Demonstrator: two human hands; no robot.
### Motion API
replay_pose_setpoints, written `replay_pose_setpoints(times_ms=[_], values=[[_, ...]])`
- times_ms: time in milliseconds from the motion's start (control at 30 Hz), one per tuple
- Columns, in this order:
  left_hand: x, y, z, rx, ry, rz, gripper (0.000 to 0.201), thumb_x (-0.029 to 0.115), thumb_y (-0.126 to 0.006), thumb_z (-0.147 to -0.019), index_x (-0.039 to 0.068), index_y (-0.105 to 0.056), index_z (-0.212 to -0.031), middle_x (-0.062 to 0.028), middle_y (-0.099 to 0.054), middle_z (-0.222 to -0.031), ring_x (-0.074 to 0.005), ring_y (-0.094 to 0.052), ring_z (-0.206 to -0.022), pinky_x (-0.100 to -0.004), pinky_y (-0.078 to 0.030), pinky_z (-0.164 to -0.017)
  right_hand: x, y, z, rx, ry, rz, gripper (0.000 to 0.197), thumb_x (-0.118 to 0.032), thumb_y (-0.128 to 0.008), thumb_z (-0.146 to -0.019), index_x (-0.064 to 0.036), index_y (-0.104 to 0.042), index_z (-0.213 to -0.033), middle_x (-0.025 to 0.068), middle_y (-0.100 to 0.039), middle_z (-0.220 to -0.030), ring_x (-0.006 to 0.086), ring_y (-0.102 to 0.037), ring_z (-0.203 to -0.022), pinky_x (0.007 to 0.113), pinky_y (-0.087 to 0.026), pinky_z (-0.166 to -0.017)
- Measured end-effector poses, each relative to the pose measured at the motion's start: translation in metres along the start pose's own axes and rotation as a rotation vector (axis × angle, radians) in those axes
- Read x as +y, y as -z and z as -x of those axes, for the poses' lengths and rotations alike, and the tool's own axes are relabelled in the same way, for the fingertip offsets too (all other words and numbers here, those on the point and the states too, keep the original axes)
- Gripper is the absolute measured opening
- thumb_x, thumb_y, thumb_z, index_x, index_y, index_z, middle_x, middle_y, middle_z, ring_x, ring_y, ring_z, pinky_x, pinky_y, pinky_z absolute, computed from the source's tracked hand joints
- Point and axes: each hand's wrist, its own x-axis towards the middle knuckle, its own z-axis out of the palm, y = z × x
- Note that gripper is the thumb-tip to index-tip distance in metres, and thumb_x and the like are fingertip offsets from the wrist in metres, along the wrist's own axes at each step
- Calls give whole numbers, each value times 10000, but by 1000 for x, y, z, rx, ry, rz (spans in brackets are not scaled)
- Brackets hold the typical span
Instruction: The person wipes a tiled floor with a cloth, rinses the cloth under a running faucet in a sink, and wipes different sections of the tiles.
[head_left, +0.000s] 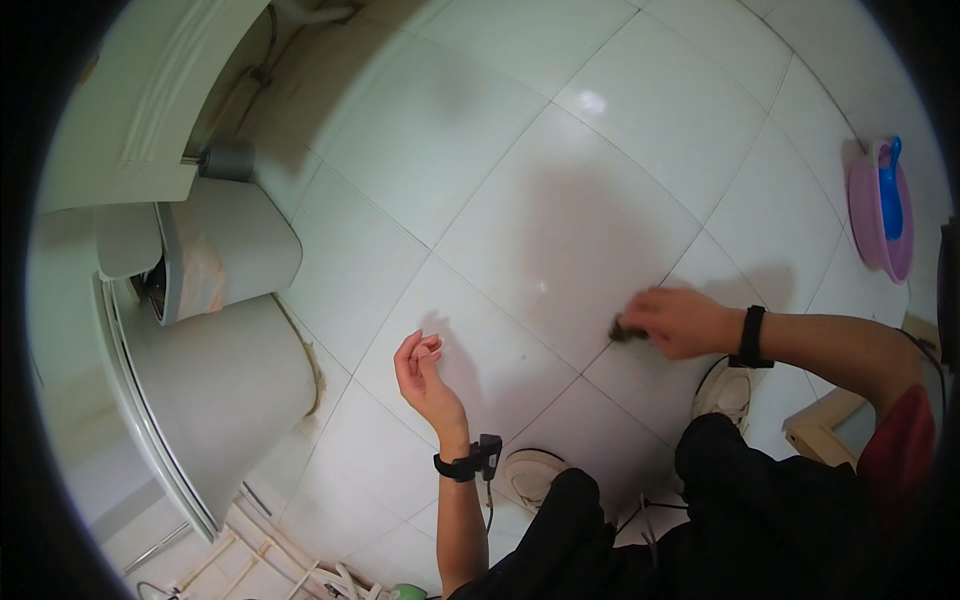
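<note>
Low over the white tiled floor (520, 250), my right hand (675, 322) is closed on a small, dark greenish-brown clump (626, 332), which rests against the tiles near a grout line. Blur hides what exactly the clump is; it looks rough, like a scouring pad. Off to the left, my left hand (428, 388) hovers above the floor, its fingers loosely bent and nothing visible in them. Each wrist wears a black strap, the left one with a small box and a cable.
A grey bin (255, 235) and a white rounded fixture (225, 385) stand at the left. At the far right a pink basin (866, 225) holds a blue scoop (893, 190). My light shoes (532, 476) are close below my hands, and a wooden frame (815, 430) lies right.
</note>
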Motion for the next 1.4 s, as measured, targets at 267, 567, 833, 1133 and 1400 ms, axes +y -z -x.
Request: replay_pose_setpoints(times_ms=[267,567,833,1133,1400], values=[[-4,38,11,94,-9,-85,264,172,-514,-1096,10,-642,-1261,-98,-711,-1103,-198,-677,-1031,-325,-522,-905,11,33,-174,719,-355,-658,318,-39,-565,-965,-70,-662,-1267,122,-638,-1161,283,-654,-967,377,-545,-854],[-14,54,25,124,23,-104,258,150,-519,-1096,-6,-626,-1272,-101,-706,-1105,-192,-669,-1046,-323,-511,-926,-7,-59,-212,624,134,-130,345,-132,-564,-1030,-20,-588,-1355,166,-579,-1427,324,-550,-1348,436,-456,-1127],[-12,37,16,71,11,-104,254,143,-506,-1099,-5,-625,-1267,-97,-705,-1085,-189,-664,-1030,-325,-509,-910,-15,-80,-118,-107,464,-318,434,-66,-552,-1003,-33,-603,-1433,99,-533,-1563,282,-426,-1509,423,-378,-1254],[-8,25,8,48,18,-102,262,158,-499,-1102,-2,-631,-1262,-104,-702,-1088,-198,-665,-1030,-334,-512,-912,71,-15,3,-428,706,-129,476,-27,-496,-1034,-67,-549,-1505,50,-455,-1639,253,-399,-1526,402,-346,-1275],[-15,32,12,62,43,-88,277,168,-504,-1100,-1,-641,-1271,-101,-698,-1092,-194,-669,-1025,-336,-528,-913,133,61,95,-326,645,406,392,-74,-554,-1040,-109,-637,-1422,68,-500,-1598,250,-475,-1475,372,-463,-1194]])
